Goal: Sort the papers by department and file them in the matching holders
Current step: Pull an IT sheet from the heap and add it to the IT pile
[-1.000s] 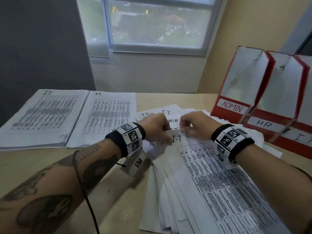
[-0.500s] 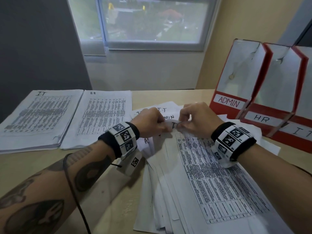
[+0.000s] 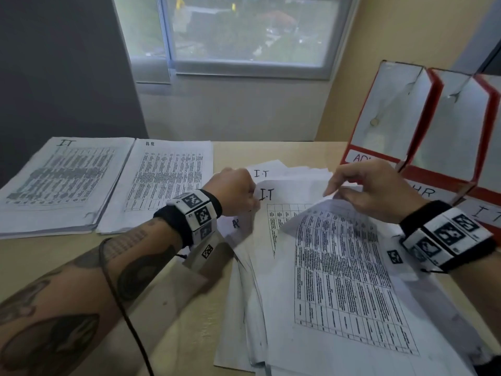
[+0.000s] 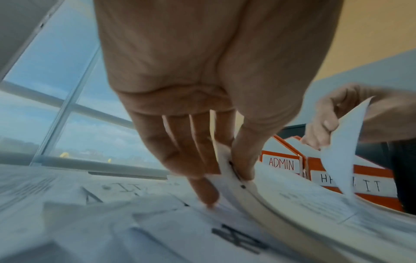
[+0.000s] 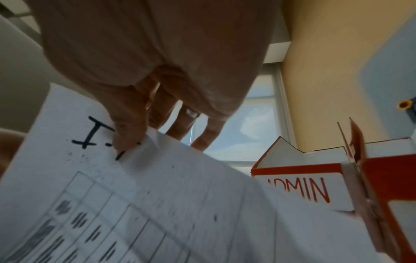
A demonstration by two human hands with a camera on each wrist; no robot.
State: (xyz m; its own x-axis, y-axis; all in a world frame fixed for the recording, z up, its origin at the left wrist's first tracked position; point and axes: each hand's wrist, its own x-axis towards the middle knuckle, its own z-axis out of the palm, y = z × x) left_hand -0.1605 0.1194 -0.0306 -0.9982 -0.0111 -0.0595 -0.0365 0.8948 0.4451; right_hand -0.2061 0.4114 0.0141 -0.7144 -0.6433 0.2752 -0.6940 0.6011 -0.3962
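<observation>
A loose fan of printed papers (image 3: 244, 308) lies on the desk in front of me. My right hand (image 3: 334, 191) pinches the top corner of the top sheet (image 3: 341, 272) and lifts it toward the right; in the right wrist view the thumb (image 5: 130, 135) presses that sheet (image 5: 157, 204) just beside its "I." mark. Under it shows another sheet marked "I.T" (image 3: 287, 198). My left hand (image 3: 253, 202) pinches the upper left corner of the sheets below; its thumb (image 4: 245, 160) and forefinger clamp their edge (image 4: 227, 170). Red holders ADMIN (image 3: 379, 118), HR (image 3: 450, 137) and IT (image 3: 492, 213) stand at the right.
Two sorted piles lie at the left of the desk: a thick one marked IT (image 3: 59, 183) and one marked HR (image 3: 165, 180). A window (image 3: 244, 28) is behind the desk. Bare desk (image 3: 189, 321) shows between my left forearm and the fan.
My right hand has peeled the top sheet's corner up and to the right, away from the left hand. An I.T sheet underneath is now uncovered. The left hand stays at the stack's corner.
</observation>
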